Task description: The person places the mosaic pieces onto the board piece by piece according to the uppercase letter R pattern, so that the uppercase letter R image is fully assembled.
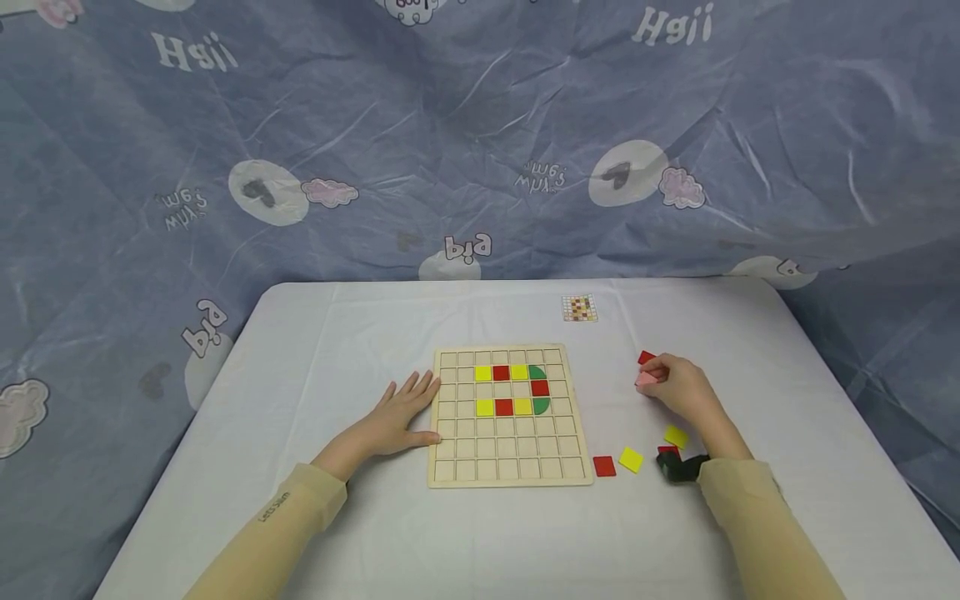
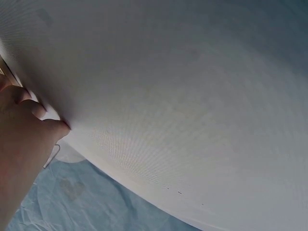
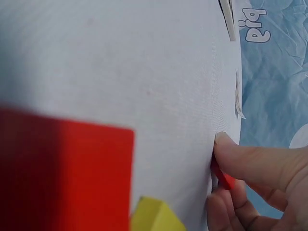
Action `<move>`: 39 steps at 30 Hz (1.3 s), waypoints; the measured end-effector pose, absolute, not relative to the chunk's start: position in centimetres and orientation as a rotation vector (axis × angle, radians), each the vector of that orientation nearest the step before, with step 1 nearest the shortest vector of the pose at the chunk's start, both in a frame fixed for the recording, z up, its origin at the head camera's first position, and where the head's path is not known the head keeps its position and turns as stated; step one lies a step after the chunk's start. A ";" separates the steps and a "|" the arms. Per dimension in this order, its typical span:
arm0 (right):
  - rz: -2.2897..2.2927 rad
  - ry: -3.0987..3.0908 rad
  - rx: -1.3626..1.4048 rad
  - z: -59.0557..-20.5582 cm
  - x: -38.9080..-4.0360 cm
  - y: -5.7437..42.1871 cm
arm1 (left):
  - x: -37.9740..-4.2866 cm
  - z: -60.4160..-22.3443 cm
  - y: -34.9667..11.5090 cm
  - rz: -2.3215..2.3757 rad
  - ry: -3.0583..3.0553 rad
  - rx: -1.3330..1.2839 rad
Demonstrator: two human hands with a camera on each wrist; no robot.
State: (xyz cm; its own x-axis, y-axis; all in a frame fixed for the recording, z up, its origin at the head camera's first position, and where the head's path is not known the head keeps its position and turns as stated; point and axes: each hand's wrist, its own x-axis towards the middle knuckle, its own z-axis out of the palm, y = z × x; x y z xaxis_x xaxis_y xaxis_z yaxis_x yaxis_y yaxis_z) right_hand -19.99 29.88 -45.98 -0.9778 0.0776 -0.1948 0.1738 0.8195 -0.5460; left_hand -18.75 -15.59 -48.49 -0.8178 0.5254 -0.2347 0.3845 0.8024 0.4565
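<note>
My right hand [image 1: 681,390] pinches a small red tile [image 1: 646,379] between thumb and fingers, right of the board; glare makes it look pinkish in the head view. In the right wrist view, the tile [image 3: 223,177] shows tilted under the thumb. Just beyond the fingers lies another red tile [image 1: 646,357], partly hidden by the hand. My left hand [image 1: 390,423] lies with fingers spread at the left edge of the wooden grid board [image 1: 465,471], touching it. On the board, yellow and red squares and two green quarter-round tiles [image 1: 541,406] form a sideways U.
Nearer the front, right of the board, lie a red square [image 1: 604,466], a yellow square [image 1: 631,459], another yellow tile [image 1: 677,436] and a red piece partly behind the black wrist camera [image 1: 678,468]. A small pattern card [image 1: 580,307] lies at the back of the white table [image 1: 360,325].
</note>
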 end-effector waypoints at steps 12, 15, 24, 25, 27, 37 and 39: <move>-1.106 2.883 0.150 -44.9 -19.8 26.8 | -18.8 -48.4 -15.6 0.542 2.640 0.692; -1.205 2.845 0.084 -44.4 -20.1 24.9 | -18.8 -48.3 -15.6 0.534 2.640 0.688; -1.292 2.745 -0.105 -44.6 -20.7 18.0 | -18.9 -48.2 -15.5 0.544 2.634 0.688; -1.298 2.738 -0.120 -44.7 -20.7 17.4 | -18.9 -48.3 -15.5 0.543 2.634 0.690; -1.307 2.723 -0.142 -44.9 -20.8 16.0 | -18.9 -48.4 -15.4 0.546 2.633 0.691; -1.267 2.691 -0.245 -46.0 -21.5 10.9 | -18.8 -48.5 -15.5 0.537 2.627 0.682; -1.243 2.705 -0.276 -46.1 -21.6 10.3 | -18.8 -48.4 -15.6 0.534 2.630 0.680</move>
State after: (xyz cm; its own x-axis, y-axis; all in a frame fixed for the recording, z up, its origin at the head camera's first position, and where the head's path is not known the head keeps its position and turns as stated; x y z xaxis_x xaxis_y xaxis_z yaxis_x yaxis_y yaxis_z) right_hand -21.58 10.30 -46.07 -0.9716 -0.2288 -0.0605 -0.1030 0.6393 -0.7620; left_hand -18.79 -15.55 -48.43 -0.8145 0.5212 -0.2549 0.3804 0.8114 0.4438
